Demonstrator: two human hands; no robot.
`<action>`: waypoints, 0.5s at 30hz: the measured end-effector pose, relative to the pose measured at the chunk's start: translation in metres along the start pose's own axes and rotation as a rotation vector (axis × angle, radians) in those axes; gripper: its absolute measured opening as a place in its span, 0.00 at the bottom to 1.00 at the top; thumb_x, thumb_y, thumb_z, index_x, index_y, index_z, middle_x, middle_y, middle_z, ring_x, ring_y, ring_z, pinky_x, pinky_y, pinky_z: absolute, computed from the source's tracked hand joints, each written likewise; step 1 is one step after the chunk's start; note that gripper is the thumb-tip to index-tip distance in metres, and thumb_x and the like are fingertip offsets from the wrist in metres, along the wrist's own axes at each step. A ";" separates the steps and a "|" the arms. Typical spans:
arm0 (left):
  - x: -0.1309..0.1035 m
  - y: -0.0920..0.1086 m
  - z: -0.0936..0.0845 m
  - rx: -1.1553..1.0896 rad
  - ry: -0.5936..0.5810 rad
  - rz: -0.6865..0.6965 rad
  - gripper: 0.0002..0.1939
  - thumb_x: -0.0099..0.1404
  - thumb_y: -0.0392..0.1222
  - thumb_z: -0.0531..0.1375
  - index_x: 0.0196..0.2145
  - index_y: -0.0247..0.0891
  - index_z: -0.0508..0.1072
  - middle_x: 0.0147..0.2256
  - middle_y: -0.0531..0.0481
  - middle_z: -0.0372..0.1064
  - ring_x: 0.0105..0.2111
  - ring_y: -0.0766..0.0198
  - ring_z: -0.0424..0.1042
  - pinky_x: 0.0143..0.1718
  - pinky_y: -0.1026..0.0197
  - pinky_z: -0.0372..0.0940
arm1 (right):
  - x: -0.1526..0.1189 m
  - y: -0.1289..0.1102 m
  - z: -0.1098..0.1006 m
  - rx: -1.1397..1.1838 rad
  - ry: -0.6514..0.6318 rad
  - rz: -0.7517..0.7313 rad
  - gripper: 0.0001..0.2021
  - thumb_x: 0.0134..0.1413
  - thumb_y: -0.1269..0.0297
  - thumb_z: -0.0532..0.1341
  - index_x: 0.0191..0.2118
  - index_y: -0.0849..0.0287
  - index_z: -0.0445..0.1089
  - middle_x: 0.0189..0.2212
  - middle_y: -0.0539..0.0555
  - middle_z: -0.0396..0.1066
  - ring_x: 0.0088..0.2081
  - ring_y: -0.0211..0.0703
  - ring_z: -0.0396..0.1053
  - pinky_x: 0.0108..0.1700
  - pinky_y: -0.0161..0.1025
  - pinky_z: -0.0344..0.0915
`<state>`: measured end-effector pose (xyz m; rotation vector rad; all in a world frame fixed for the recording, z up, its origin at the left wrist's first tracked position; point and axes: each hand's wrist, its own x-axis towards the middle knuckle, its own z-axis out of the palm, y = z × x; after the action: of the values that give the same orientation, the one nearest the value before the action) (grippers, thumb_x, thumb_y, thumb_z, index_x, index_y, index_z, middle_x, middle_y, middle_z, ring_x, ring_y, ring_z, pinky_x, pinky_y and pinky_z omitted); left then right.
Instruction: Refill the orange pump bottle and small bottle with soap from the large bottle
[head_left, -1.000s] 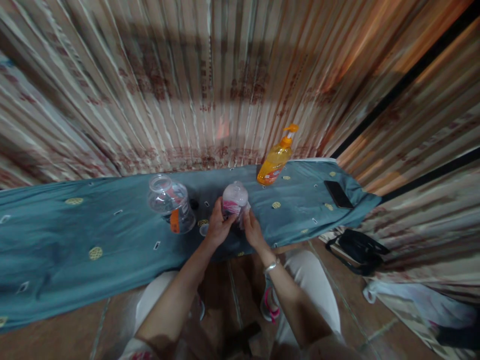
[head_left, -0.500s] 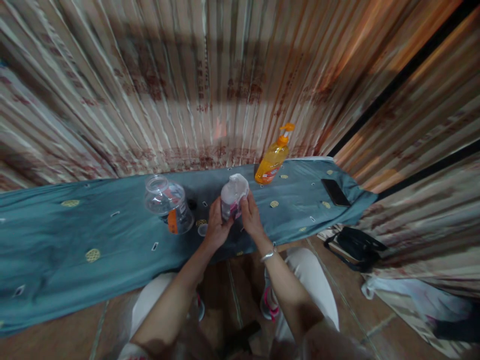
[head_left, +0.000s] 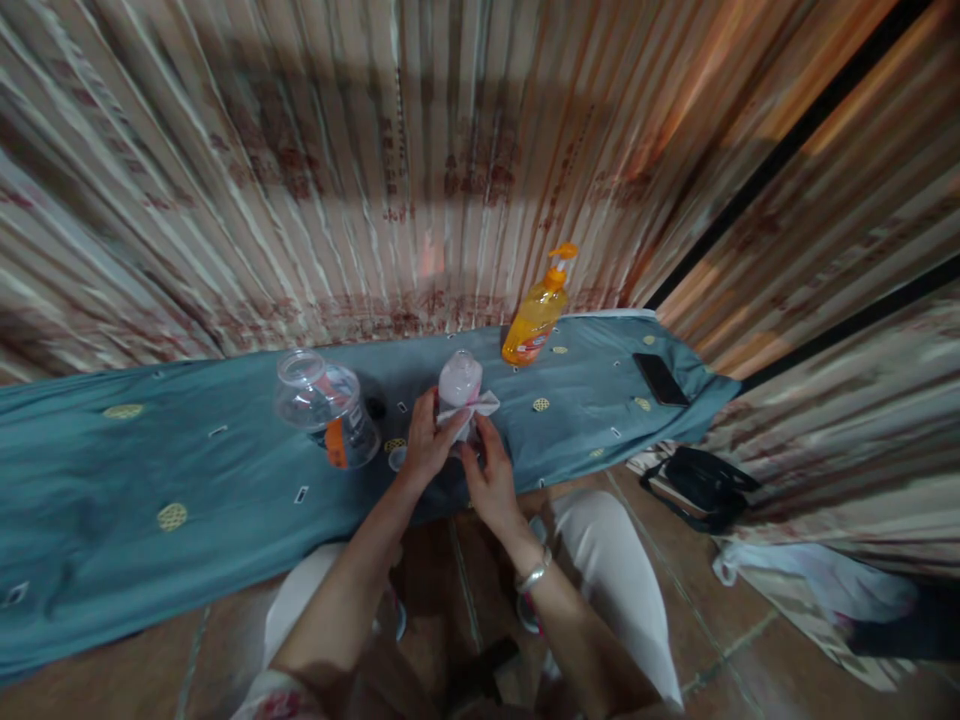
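Note:
My left hand [head_left: 426, 440] grips the side of a small clear plastic bottle [head_left: 460, 378], which stands nearly upright above the cloth-covered table. A white tissue [head_left: 466, 412] lies across the front of the bottle, one end sticking out to the right. The fingers of my right hand [head_left: 489, 472] are closed on the tissue's lower part, low on the bottle. Both hands partly hide the bottle's lower half. Just left of my left hand lies a small round clear cap [head_left: 397, 459].
Farther left, a big clear plastic jar [head_left: 352, 395] with an orange label stands near a small black object [head_left: 375, 407]. An orange pump bottle [head_left: 534, 318] stands behind, right of my hands. A phone [head_left: 660, 380] lies at the table's right end. On the floor rests a black bag [head_left: 701, 488].
The tissue has come down from the bottle's top to its front, leaving the top bare. My right hand has moved lower, toward me. The whole view has shifted slightly.

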<state>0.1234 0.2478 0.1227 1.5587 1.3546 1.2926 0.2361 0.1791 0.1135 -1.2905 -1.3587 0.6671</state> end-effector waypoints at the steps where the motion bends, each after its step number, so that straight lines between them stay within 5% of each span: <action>1: 0.001 0.003 0.000 -0.035 -0.013 -0.017 0.25 0.59 0.57 0.63 0.50 0.41 0.69 0.46 0.45 0.70 0.49 0.53 0.70 0.51 0.53 0.65 | 0.006 -0.005 -0.003 0.002 0.016 -0.017 0.26 0.63 0.58 0.54 0.65 0.58 0.59 0.64 0.63 0.60 0.66 0.51 0.57 0.66 0.54 0.54; 5: 0.003 0.010 -0.001 -0.137 -0.026 -0.064 0.20 0.63 0.58 0.57 0.47 0.44 0.69 0.44 0.48 0.73 0.44 0.55 0.73 0.47 0.55 0.66 | 0.047 -0.008 -0.012 0.020 0.042 -0.057 0.26 0.63 0.54 0.53 0.62 0.59 0.63 0.65 0.61 0.60 0.67 0.48 0.54 0.68 0.51 0.49; 10: 0.003 0.006 0.002 -0.131 -0.019 -0.095 0.22 0.61 0.57 0.60 0.47 0.43 0.68 0.45 0.46 0.73 0.46 0.53 0.73 0.47 0.53 0.66 | 0.094 0.023 -0.010 0.110 -0.085 0.122 0.25 0.60 0.47 0.51 0.51 0.60 0.72 0.50 0.59 0.75 0.54 0.48 0.69 0.62 0.48 0.60; 15: 0.004 0.004 0.013 -0.084 -0.003 -0.074 0.33 0.51 0.51 0.69 0.52 0.39 0.65 0.49 0.43 0.72 0.48 0.52 0.73 0.50 0.52 0.66 | 0.074 0.045 -0.001 0.084 -0.086 0.167 0.25 0.59 0.46 0.50 0.46 0.61 0.73 0.45 0.61 0.77 0.49 0.50 0.72 0.57 0.49 0.65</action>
<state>0.1368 0.2526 0.1242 1.4397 1.3263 1.2849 0.2652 0.2589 0.0961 -1.3297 -1.2873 0.8944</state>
